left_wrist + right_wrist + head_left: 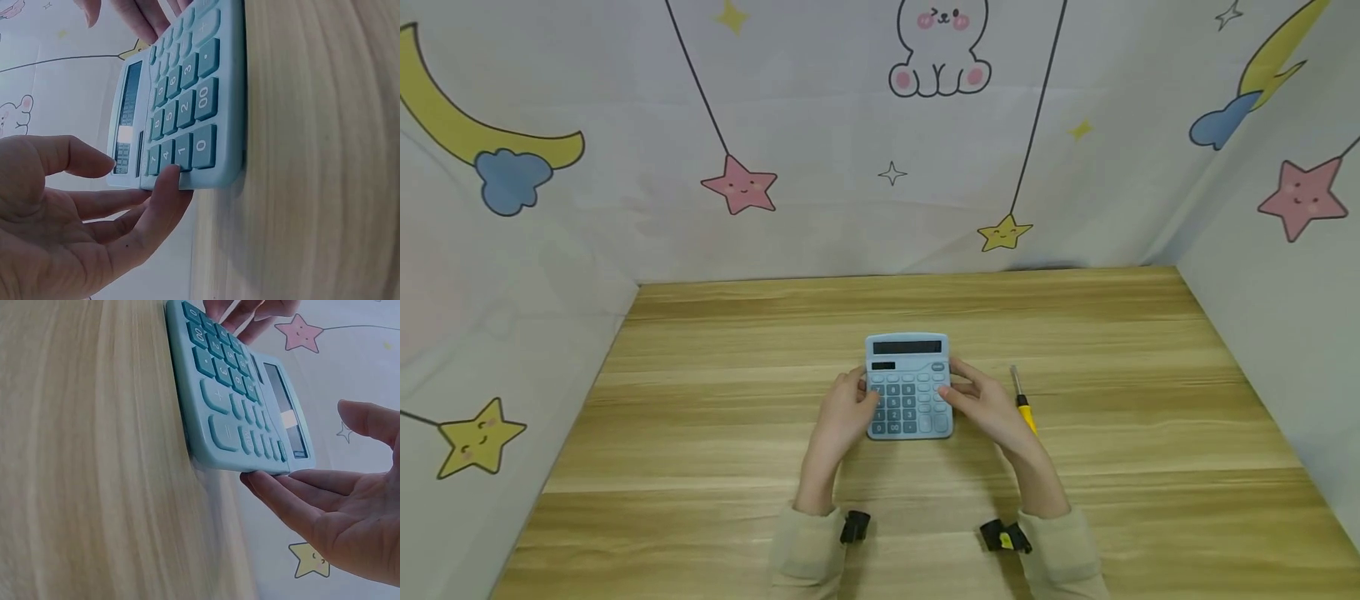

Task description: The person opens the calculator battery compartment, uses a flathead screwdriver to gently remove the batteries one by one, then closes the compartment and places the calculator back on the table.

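Note:
A light blue desk calculator (908, 402) with darker number keys lies on the wooden table, its display at the far end. Along its left edge, my left hand (844, 412) touches the side with its fingers. In the left wrist view that hand's thumb (94, 164) is held up apart from the keys. Opposite it, the right hand (992, 407) has its fingers (275, 494) against the right side, fairly straight, tips partly hidden by the edge. Its thumb (369, 420) stands well away from the calculator. Beside the right hand lies a screwdriver with a yellow handle (1027, 414).
The wood-grain table (700, 433) is bordered at the back and both sides by white cloth walls (820, 233) printed with stars, moons and a bear. Black straps (855, 527) sit at both sleeve cuffs.

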`<control>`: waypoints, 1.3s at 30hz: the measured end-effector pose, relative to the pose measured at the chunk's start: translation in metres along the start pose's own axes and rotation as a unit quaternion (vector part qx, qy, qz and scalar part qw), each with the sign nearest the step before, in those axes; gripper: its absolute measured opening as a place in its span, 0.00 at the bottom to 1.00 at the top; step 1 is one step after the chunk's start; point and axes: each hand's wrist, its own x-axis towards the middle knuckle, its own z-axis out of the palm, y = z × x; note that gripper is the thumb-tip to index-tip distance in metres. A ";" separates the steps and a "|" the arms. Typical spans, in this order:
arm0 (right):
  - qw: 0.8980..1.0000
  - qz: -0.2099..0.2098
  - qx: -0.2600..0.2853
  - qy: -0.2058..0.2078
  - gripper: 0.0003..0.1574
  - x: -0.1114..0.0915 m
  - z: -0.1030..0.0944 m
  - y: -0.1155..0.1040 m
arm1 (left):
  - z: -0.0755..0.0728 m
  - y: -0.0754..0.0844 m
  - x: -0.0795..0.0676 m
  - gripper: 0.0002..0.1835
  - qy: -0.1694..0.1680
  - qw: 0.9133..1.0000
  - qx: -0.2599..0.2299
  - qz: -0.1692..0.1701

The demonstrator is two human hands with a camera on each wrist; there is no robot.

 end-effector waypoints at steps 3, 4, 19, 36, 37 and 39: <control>1.000 0.001 0.003 -0.002 0.42 0.000 0.000 -0.001 | 0.000 0.001 0.000 0.28 0.001 1.000 -0.004 -0.001; 1.000 0.002 0.002 -0.002 0.42 0.000 0.000 -0.001 | 0.000 0.001 0.000 0.27 0.001 1.000 -0.005 -0.002; 0.999 0.000 -0.042 0.022 0.41 -0.005 0.002 -0.010 | -0.001 0.004 -0.002 0.27 0.004 1.000 -0.024 -0.008; 0.998 -0.027 -0.009 0.062 0.35 -0.003 0.003 -0.011 | -0.003 0.007 -0.004 0.23 0.016 1.000 -0.016 0.010; 0.997 -0.029 -0.010 0.064 0.35 -0.003 0.003 -0.011 | -0.004 0.007 -0.004 0.22 0.016 1.000 -0.016 0.012; 0.997 -0.031 -0.016 0.066 0.35 -0.003 0.003 -0.011 | -0.004 0.008 -0.004 0.22 0.016 1.000 -0.015 0.016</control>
